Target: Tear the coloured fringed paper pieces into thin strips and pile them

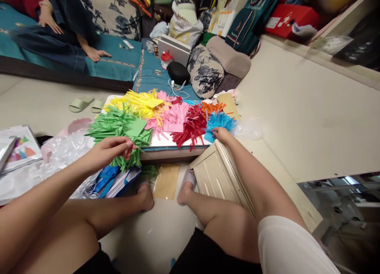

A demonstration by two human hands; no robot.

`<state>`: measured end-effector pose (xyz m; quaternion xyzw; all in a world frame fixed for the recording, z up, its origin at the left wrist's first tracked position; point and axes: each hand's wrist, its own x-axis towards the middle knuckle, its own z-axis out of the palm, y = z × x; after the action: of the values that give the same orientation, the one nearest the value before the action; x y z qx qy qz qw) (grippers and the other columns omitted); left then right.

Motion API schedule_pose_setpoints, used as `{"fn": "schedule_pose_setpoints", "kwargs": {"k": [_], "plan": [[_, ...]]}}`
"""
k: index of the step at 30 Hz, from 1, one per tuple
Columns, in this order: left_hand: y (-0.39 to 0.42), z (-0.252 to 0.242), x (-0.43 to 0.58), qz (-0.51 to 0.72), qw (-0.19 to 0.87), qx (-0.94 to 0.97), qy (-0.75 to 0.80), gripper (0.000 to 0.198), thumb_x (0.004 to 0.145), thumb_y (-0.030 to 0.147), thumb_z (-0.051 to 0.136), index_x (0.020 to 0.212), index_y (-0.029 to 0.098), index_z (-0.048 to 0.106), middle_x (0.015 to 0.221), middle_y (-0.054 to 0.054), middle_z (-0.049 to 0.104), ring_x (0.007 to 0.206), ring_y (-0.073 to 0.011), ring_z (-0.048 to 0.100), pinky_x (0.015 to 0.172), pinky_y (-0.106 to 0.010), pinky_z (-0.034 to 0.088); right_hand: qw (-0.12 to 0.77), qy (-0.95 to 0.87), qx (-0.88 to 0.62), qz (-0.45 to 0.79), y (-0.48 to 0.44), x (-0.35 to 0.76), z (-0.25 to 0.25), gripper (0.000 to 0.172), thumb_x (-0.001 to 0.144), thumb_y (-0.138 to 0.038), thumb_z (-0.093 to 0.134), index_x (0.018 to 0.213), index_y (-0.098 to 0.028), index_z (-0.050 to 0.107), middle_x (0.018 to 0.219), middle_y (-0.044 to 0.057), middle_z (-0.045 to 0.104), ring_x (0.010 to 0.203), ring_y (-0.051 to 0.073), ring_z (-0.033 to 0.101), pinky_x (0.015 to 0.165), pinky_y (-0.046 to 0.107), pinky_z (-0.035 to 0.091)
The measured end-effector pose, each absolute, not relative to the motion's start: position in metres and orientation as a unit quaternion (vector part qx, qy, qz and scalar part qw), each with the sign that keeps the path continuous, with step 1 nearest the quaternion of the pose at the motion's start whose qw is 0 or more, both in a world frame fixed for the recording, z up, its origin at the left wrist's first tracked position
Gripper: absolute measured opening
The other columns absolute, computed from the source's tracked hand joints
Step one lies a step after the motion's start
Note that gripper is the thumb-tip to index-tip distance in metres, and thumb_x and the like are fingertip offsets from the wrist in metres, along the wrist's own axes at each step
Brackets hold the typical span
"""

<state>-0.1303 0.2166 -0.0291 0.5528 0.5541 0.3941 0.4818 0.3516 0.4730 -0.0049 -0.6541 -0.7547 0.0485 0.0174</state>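
Observation:
Bundles of fringed coloured paper cover a low white-topped table (pixel 162 141). My right hand (pixel 223 135) reaches to the right end, its fingers closed on the edge of the blue fringed paper (pixel 221 121). Beside that lies the dark red fringed paper (pixel 194 123). My left hand (pixel 117 148) hovers in front of the green fringed paper (pixel 118 123), its fingers loosely bent and nothing visible in them. Behind are the yellow fringed paper (pixel 139 103) and pink fringed paper (pixel 175 117). An orange fringed bundle (pixel 212 107) lies behind the red and blue ones.
A beige plastic stool (pixel 216 171) lies tipped against the table's right front. Clear plastic wrapping (pixel 71 159) and a blue bag (pixel 113 181) are at left. Another person's foot (pixel 95 54) rests on the teal mat (pixel 118 64). Green slippers (pixel 81 103) lie on the floor.

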Motion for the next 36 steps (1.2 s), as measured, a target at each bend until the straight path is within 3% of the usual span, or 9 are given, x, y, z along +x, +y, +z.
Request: {"fn": "schedule_pose_setpoints", "kwargs": {"k": [5, 11, 14, 16, 19, 22, 26, 31, 36], "plan": [[0.236, -0.018, -0.131, 0.345, 0.446, 0.615, 0.551, 0.044, 0.089, 0.065, 0.073, 0.078, 0.022, 0.071, 0.07, -0.005, 0.07, 0.072, -0.0222, 0.065, 0.073, -0.032, 0.054, 0.012, -0.742, -0.668, 0.045, 0.444, 0.362, -0.014, 0.042, 0.116, -0.036, 0.054, 0.096, -0.013, 0.083, 0.107, 0.02, 0.085, 0.109, 0.031, 0.079, 0.098, 0.04, 0.059], [0.255, -0.021, -0.11, 0.373, 0.451, 0.496, 0.641, 0.008, 0.084, 0.027, 0.067, 0.083, 0.019, 0.065, 0.059, 0.004, 0.058, 0.062, -0.014, 0.059, 0.072, -0.028, 0.054, 0.033, -0.742, -0.669, 0.021, 0.408, 0.349, -0.01, 0.041, 0.116, -0.033, 0.056, 0.112, -0.003, 0.084, 0.137, 0.03, 0.08, 0.134, 0.035, 0.076, 0.11, 0.042, 0.053], [0.276, 0.005, -0.109, 0.386, 0.415, 0.47, 0.677, 0.012, 0.095, 0.019, 0.058, 0.096, 0.012, 0.068, 0.063, 0.006, 0.061, 0.067, -0.0097, 0.058, 0.087, -0.031, 0.058, 0.007, -0.777, -0.629, -0.031, 0.439, 0.327, 0.02, 0.083, 0.117, -0.053, 0.03, 0.09, 0.009, 0.077, 0.131, 0.036, 0.077, 0.139, 0.032, 0.073, 0.103, 0.041, 0.05], [0.306, 0.035, -0.121, 0.38, 0.387, 0.498, 0.676, 0.028, 0.101, 0.02, 0.059, 0.115, -0.001, 0.071, 0.083, -0.001, 0.076, 0.078, -0.0079, 0.063, 0.099, -0.036, 0.056, 0.02, -0.785, -0.615, -0.064, 0.469, 0.323, 0.044, 0.109, 0.102, -0.064, -0.003, 0.073, 0.011, 0.07, 0.125, 0.038, 0.075, 0.14, 0.038, 0.07, 0.096, 0.047, 0.049], [0.353, 0.07, -0.145, 0.361, 0.294, 0.573, 0.674, 0.048, 0.108, 0.019, 0.054, 0.134, -0.02, 0.062, 0.115, -0.016, 0.081, 0.098, -0.012, 0.071, 0.11, -0.043, 0.052, 0.061, -0.788, -0.604, -0.102, 0.493, 0.34, 0.051, 0.121, 0.097, -0.072, -0.01, 0.083, 0.012, 0.076, 0.123, 0.035, 0.077, 0.138, 0.042, 0.069, 0.097, 0.051, 0.049], [0.359, 0.069, -0.159, 0.345, 0.27, 0.561, 0.702, 0.042, 0.109, 0.017, 0.054, 0.133, -0.016, 0.066, 0.099, -0.009, 0.082, 0.085, -0.0066, 0.067, 0.107, -0.039, 0.056, 0.071, -0.785, -0.612, -0.071, 0.47, 0.362, 0.018, 0.086, 0.122, -0.06, 0.026, 0.121, 0.004, 0.083, 0.13, 0.033, 0.08, 0.14, 0.037, 0.071, 0.112, 0.051, 0.049], [0.309, 0.045, -0.161, 0.243, 0.342, 0.564, 0.712, 0.028, 0.111, 0.024, 0.057, 0.114, 0.001, 0.074, 0.067, 0.004, 0.068, 0.07, -0.0075, 0.063, 0.091, -0.029, 0.058, 0.027, -0.757, -0.652, -0.001, 0.409, 0.358, -0.023, 0.047, 0.12, -0.036, 0.054, 0.125, -0.001, 0.085, 0.134, 0.031, 0.08, 0.137, 0.037, 0.074, 0.113, 0.049, 0.05], [0.278, 0.022, -0.148, 0.176, 0.379, 0.627, 0.657, 0.021, 0.097, 0.027, 0.07, 0.1, 0.009, 0.081, 0.072, -0.004, 0.073, 0.074, -0.016, 0.072, 0.09, -0.033, 0.059, -0.006, -0.744, -0.668, 0.018, 0.39, 0.34, -0.011, 0.052, 0.123, -0.035, 0.048, 0.14, 0.003, 0.079, 0.145, 0.037, 0.073, 0.15, 0.037, 0.065, 0.113, 0.047, 0.044], [0.251, -0.009, -0.14, 0.066, 0.484, 0.642, 0.59, 0.03, 0.084, 0.048, 0.08, 0.086, 0.019, 0.088, 0.081, -0.003, 0.078, 0.096, -0.0261, 0.08, 0.1, -0.036, 0.061, 0.008, -0.74, -0.67, 0.061, 0.394, 0.343, -0.007, 0.062, 0.124, -0.047, 0.045, 0.146, 0.003, 0.074, 0.157, 0.037, 0.065, 0.156, 0.036, 0.058, 0.114, 0.045, 0.041]]}}
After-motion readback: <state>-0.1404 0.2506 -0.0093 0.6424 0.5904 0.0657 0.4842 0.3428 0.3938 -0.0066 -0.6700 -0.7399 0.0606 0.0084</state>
